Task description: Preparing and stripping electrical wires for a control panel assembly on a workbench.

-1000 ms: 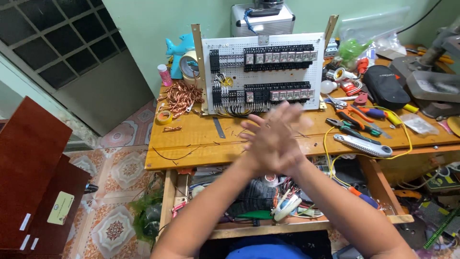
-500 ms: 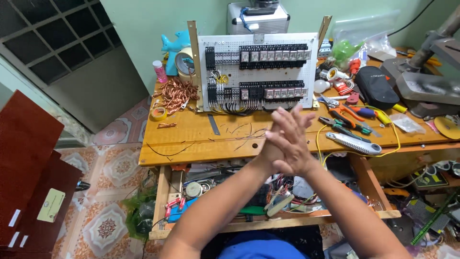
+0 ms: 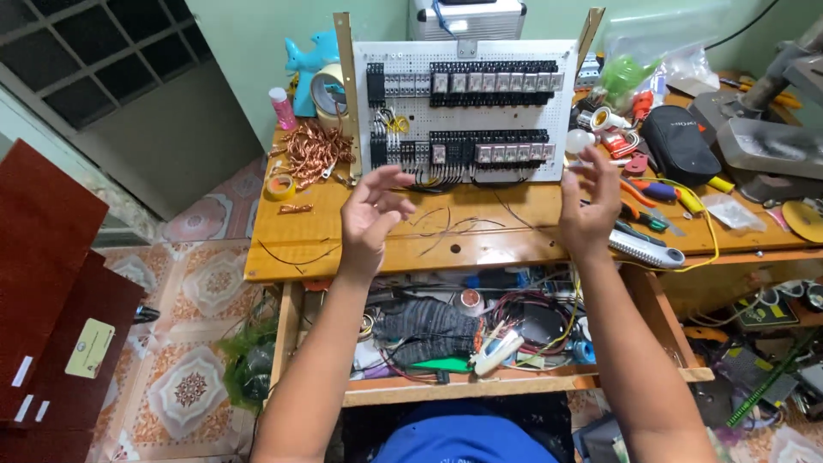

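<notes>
1. Two bare hands raised over a wooden desk [image 3: 300,249], well apart from each other, neither touching anything.
2. Far left of the desk: tangle of copper wire [image 3: 313,150], with a yellow tape roll [image 3: 279,186] just beside it.
3. Left hand [image 3: 370,214]: fingers loosely curled and spread, grip open and empty, hovering in front of the lower left corner of the panel.
4. Centre: white perforated panel [image 3: 467,107] standing upright at the back of the desk, carrying two rows of black relay blocks; thin loose wires [image 3: 450,225] lie on the desk below it, between the hands.
5. Right hand [image 3: 590,210]: fingers extended upward, grip open and empty, near the panel's right edge.
6. Right of that hand: utility knife [image 3: 645,249], pliers and screwdrivers [image 3: 651,190] and a black pouch [image 3: 679,146] on the desk.
</notes>
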